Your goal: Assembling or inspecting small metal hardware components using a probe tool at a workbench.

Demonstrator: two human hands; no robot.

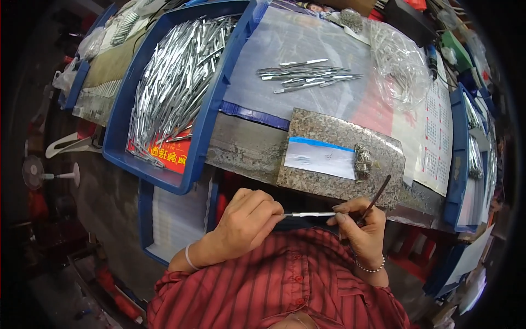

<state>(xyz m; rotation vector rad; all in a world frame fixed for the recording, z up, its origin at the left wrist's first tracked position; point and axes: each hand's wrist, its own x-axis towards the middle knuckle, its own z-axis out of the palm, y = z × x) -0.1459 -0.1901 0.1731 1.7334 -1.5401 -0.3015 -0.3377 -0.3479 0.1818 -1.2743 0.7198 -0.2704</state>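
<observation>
Left hand (249, 222) and right hand (361, 223) pinch opposite ends of a slim metal piece (312, 214), dark stick (378, 196) tucked in the latter; light, level hold probably steadies it.

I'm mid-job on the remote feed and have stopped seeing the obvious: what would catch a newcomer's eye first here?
Probably the heap of slim silver metal pieces filling the blue tray at the upper left. Next, in front of the red striped shirt, one slim silver piece held between the left hand and right hand, with a thin dark stick slanting up from the right.
</observation>
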